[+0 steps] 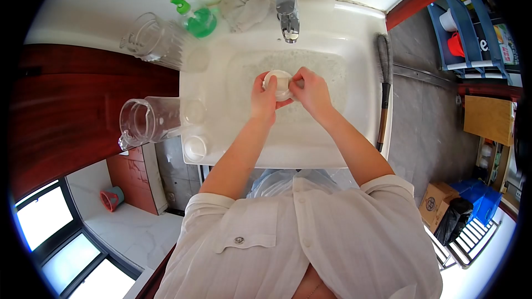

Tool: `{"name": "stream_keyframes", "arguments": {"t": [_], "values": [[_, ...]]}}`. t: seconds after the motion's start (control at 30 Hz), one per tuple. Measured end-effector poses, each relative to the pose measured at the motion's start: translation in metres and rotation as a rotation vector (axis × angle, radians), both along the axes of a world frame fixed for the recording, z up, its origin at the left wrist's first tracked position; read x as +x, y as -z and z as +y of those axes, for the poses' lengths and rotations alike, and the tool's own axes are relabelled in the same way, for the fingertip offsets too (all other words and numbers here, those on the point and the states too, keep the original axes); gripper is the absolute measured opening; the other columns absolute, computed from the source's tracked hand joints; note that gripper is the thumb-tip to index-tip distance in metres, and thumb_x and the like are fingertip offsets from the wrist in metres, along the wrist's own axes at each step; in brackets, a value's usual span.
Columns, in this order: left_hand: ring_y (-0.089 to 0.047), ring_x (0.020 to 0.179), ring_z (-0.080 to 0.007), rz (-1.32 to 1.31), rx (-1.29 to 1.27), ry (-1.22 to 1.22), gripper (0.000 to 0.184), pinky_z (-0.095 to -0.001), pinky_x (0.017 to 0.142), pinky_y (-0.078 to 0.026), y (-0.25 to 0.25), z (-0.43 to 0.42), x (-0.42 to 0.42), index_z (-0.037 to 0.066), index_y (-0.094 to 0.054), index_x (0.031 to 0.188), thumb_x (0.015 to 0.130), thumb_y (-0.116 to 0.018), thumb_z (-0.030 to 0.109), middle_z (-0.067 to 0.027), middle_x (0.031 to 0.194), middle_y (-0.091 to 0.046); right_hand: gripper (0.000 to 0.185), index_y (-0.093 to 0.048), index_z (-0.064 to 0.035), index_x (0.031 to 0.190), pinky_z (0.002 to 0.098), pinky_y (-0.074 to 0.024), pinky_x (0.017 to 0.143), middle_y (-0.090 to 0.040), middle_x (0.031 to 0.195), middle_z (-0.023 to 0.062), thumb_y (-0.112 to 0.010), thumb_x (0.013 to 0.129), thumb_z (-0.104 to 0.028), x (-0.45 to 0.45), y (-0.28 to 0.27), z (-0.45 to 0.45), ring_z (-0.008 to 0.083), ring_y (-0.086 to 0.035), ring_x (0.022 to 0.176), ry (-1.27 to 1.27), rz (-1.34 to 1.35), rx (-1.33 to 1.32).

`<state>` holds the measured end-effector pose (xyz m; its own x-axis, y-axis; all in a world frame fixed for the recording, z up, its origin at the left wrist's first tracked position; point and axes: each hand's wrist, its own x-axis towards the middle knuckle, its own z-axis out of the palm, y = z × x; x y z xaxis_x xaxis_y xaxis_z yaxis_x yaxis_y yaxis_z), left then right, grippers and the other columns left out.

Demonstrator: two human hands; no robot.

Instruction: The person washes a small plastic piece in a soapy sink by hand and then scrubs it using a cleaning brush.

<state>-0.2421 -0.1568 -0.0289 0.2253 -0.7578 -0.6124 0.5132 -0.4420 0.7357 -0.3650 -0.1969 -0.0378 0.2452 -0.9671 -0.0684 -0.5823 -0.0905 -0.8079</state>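
Left grip (264, 98) and right grip (311, 92) clasp a round white lid-like piece (282, 81), broad face upward, long axis unclear.

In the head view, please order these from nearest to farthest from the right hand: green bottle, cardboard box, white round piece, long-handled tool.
From the right hand:
1. White round piece: touching it, above the sink.
2. Long-handled tool: the sink's right edge.
3. Green bottle: the sink's back left.
4. Cardboard box: beyond, at lower right.

A white "e" (484, 45) reads on a dark item (480, 34) in the blue rack (464, 27); the carton's (442, 193) round mark (430, 204) is illegible.
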Motion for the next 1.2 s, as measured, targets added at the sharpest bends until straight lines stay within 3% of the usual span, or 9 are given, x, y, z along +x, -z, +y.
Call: {"name": "stream_keyframes", "arguments": {"t": [0.13, 0.33, 0.4, 0.7, 0.8, 0.83, 0.9, 1.0, 1.2], "values": [[-0.055, 0.100, -0.0262, -0.103, -0.016, -0.013, 0.033, -0.0424, 0.071, -0.057, -0.001, 0.003, -0.001, 0.008, -0.036, 0.121, 0.091, -0.045, 0.019, -0.0113, 0.116, -0.047, 0.013, -0.057, -0.0026, 0.077, 0.0306, -0.0470, 0.057, -0.062, 0.074, 0.0118, -0.064, 0.072, -0.012, -0.002, -0.001, 0.000, 0.0248, -0.061, 0.066, 0.038, -0.150, 0.230], [-0.056, 0.096, -0.0263, 0.019, 0.078, 0.059, 0.031, -0.0384, 0.067, -0.058, -0.005, 0.002, 0.008, 0.008, -0.037, 0.118, 0.090, -0.045, 0.021, -0.0120, 0.113, -0.048, 0.014, -0.058, -0.0029, 0.079, 0.0310, -0.0459, 0.058, -0.060, 0.072, 0.0103, -0.063, 0.071, -0.014, -0.009, 0.006, -0.001, 0.0213, -0.058, 0.064, -0.178, -0.025, -0.115], [-0.056, 0.096, -0.0264, 0.007, 0.042, 0.065, 0.031, -0.0380, 0.067, -0.058, -0.004, 0.004, 0.008, 0.007, -0.037, 0.118, 0.090, -0.045, 0.021, -0.0120, 0.112, -0.048, 0.017, -0.058, -0.0013, 0.080, 0.0283, -0.0456, 0.056, -0.060, 0.071, 0.0087, -0.065, 0.071, -0.015, -0.005, 0.007, -0.005, 0.0162, -0.056, 0.062, 0.024, -0.249, 0.277], [-0.054, 0.100, -0.0230, -0.247, -0.252, -0.040, 0.036, -0.0381, 0.072, -0.056, 0.023, 0.012, -0.002, 0.005, -0.036, 0.121, 0.090, -0.049, 0.020, -0.0106, 0.115, -0.046, 0.020, -0.059, 0.0012, 0.077, 0.0268, -0.0455, 0.044, -0.058, 0.070, 0.0075, -0.066, 0.070, -0.016, 0.013, 0.012, -0.007, 0.0150, -0.056, 0.057, 0.333, -0.521, 0.786], [-0.053, 0.099, -0.0230, -0.741, -0.339, 0.065, 0.036, -0.0394, 0.074, -0.055, 0.035, 0.012, 0.003, 0.005, -0.036, 0.121, 0.090, -0.049, 0.017, -0.0107, 0.115, -0.046, 0.019, -0.058, -0.0026, 0.080, 0.0296, -0.0490, 0.052, -0.060, 0.072, 0.0090, -0.062, 0.074, -0.021, 0.004, 0.029, -0.015, 0.0207, -0.060, 0.061, 0.196, -0.415, 0.922], [-0.053, 0.100, -0.0241, -0.478, -0.276, -0.041, 0.037, -0.0416, 0.076, -0.055, 0.025, 0.009, 0.001, 0.005, -0.036, 0.122, 0.090, -0.049, 0.017, -0.0110, 0.115, -0.046, 0.019, -0.058, -0.0026, 0.080, 0.0296, -0.0490, 0.052, -0.060, 0.072, 0.0090, -0.062, 0.074, -0.021, -0.001, 0.043, -0.021, 0.0207, -0.060, 0.061, 0.189, -0.415, 0.922], [-0.053, 0.100, -0.0251, -0.214, -0.204, -0.148, 0.037, -0.0438, 0.078, -0.054, 0.014, 0.009, 0.003, 0.006, -0.036, 0.123, 0.090, -0.049, 0.018, -0.0113, 0.116, -0.046, 0.021, -0.058, -0.0026, 0.085, 0.0358, -0.0506, 0.060, -0.062, 0.079, 0.0140, -0.060, 0.073, -0.020, -0.015, 0.078, -0.027, 0.0263, -0.062, 0.069, 0.046, 0.349, 0.393], [-0.054, 0.102, -0.0272, 0.129, -0.021, -0.189, 0.037, -0.0474, 0.081, -0.051, 0.015, 0.003, 0.014, 0.008, -0.036, 0.124, 0.091, -0.048, 0.020, -0.0112, 0.118, -0.046, 0.022, -0.060, -0.0035, 0.089, 0.0410, -0.0482, 0.073, -0.062, 0.093, 0.0216, -0.059, 0.071, -0.016, -0.017, 0.096, -0.021, 0.0354, -0.060, 0.085, 0.138, 0.514, 0.097], [-0.053, 0.105, -0.0283, 0.285, 0.038, -0.207, 0.035, -0.0481, 0.082, -0.051, 0.028, 0.005, 0.021, 0.009, -0.036, 0.124, 0.093, -0.043, 0.023, -0.0101, 0.121, -0.046, 0.019, -0.058, -0.0041, 0.092, 0.0353, -0.0480, 0.073, -0.060, 0.099, 0.0126, -0.060, 0.075, -0.012, -0.010, 0.038, -0.016, 0.0291, -0.059, 0.085, 0.169, -0.251, 0.279]]}}
